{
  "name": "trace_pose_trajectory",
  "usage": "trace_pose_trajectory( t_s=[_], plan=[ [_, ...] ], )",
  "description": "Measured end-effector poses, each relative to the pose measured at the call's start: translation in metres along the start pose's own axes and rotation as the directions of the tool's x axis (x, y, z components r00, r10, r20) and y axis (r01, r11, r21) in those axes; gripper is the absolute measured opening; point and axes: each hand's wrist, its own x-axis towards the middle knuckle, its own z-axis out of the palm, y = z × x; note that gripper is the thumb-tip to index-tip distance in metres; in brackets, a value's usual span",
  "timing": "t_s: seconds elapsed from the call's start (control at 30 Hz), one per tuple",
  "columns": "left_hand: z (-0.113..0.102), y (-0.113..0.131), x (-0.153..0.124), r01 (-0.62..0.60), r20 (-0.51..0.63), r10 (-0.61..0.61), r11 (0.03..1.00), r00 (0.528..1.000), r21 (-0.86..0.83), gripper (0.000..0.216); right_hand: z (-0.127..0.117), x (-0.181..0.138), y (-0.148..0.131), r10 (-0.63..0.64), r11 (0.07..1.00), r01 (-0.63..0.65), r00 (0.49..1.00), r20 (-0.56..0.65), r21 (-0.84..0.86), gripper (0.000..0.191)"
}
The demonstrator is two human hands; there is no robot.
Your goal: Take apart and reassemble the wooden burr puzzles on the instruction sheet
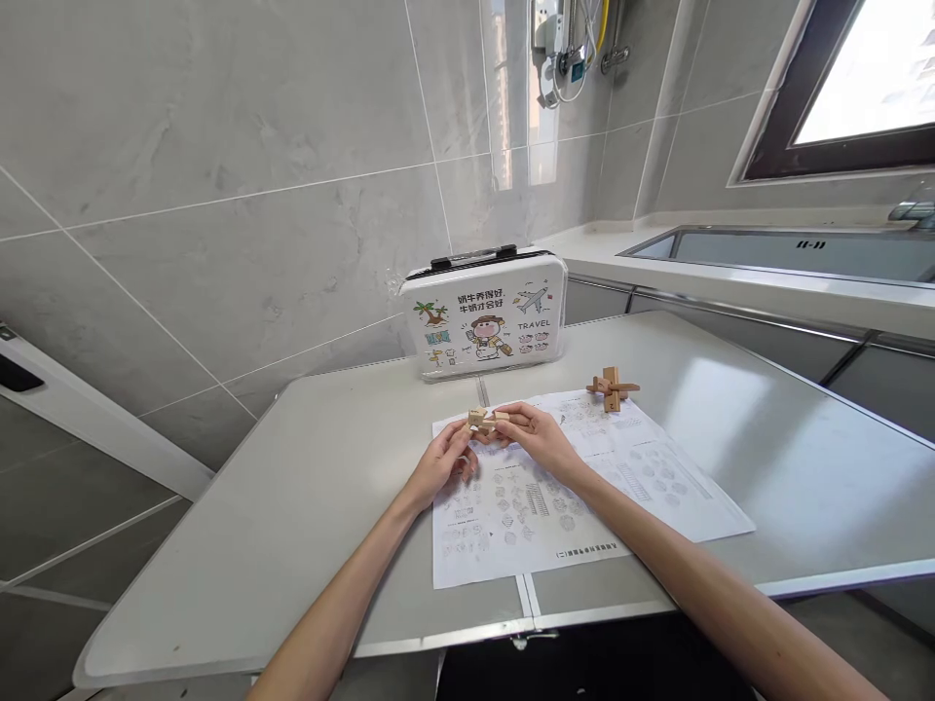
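1. Evidently, the left hand [444,465] and right hand [537,438] each pinched one end of the wooden pieces [488,421], just above the printed sheet [620,487].
2. The step looked like joining them; seating them would call for lined-up notches.
3. Their long axis ran left to right, roughly level.
4. A wooden cross [612,388] and a case [483,316] stood farther back on the desk [292,506].

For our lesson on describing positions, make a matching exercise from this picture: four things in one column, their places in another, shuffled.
1 wooden puzzle pieces
2 assembled wooden puzzle
3 instruction sheet
4 white case

A upright at the far edge of the table
B lying flat on the table
C held between left hand and right hand
D resting on the sheet's far right corner

Pairs: 1-C, 2-D, 3-B, 4-A
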Motion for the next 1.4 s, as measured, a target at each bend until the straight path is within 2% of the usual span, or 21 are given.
trace_pose_trajectory(
  t_s=[0.1, 0.23, 0.47, 0.7, 1.03, 1.2, 1.4],
  plan=[
    [0.0049, 0.0012, -0.0022, -0.006, 0.112, -0.001, 0.998, 0.994, 0.067, 0.063, -0.0019, 0.0006, 0.0010, -0.031, 0.993, 0.029, 0.999, -0.016, -0.117, 0.046],
    [0.0075, -0.0003, -0.0043, -0.019, 0.153, 0.004, 0.995, 0.988, 0.098, 0.078, -0.0023, -0.0012, -0.0022, -0.043, 0.981, 0.043, 0.999, 0.007, -0.190, 0.046],
    [0.0065, -0.0034, -0.0062, 0.006, 0.131, -0.019, 0.994, 0.991, 0.105, 0.085, 0.0047, -0.0064, -0.0042, -0.026, 0.981, 0.045, 0.995, 0.097, -0.191, 0.046],
    [0.0059, -0.0012, -0.0062, 0.003, 0.022, -0.007, 0.988, 1.000, 0.154, 0.085, 0.0015, -0.0055, -0.0035, 0.009, 0.976, 0.010, 0.996, 0.084, -0.218, 0.046],
    [0.0064, 0.0000, -0.0071, -0.060, 0.054, 0.052, 0.985, 0.997, 0.163, 0.080, -0.0015, -0.0054, -0.0055, 0.066, 0.967, -0.029, 0.988, 0.138, -0.254, 0.044],
    [0.0062, 0.0000, -0.0077, -0.053, 0.071, 0.040, 0.981, 0.997, 0.185, 0.080, -0.0026, -0.0064, -0.0074, 0.155, 0.980, -0.126, 0.968, 0.196, -0.155, 0.047],
    [0.0075, 0.0021, -0.0084, -0.041, 0.078, 0.027, 0.983, 0.997, 0.180, 0.082, -0.0034, -0.0050, -0.0012, 0.197, 0.979, -0.179, 0.954, 0.225, -0.099, 0.049]
  ],
)
